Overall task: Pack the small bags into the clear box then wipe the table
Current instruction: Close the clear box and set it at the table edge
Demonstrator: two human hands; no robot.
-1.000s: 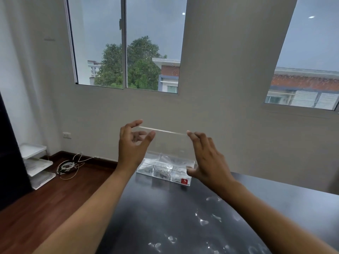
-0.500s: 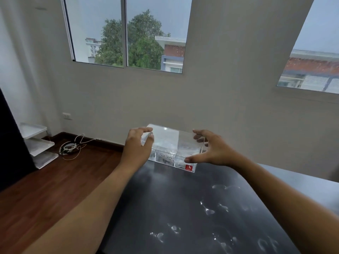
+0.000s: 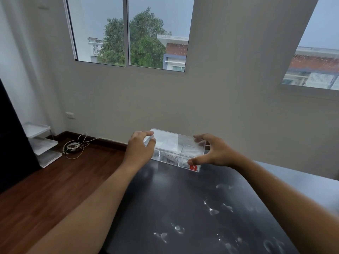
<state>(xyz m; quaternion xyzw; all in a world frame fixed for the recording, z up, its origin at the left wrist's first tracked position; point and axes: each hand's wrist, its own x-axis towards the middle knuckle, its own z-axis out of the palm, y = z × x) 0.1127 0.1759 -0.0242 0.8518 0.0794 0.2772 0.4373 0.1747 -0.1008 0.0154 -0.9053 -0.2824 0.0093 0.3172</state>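
— While both hands are on it, where does the clear box stand?
— Item 1: far edge of black table, lid on top, small bags inside, red sticker front right.
— Hands?
— Left hand: curled, pinching lid's left end. Right hand: spread wide, thumb on front wall, fingers at far right corner, clasping the box. Item 2: pale smudges on tabletop.

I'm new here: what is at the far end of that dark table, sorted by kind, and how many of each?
Hands: 2 (left hand, right hand)
Clear box: 1
Lid: 1
Red sticker: 1
Total: 5
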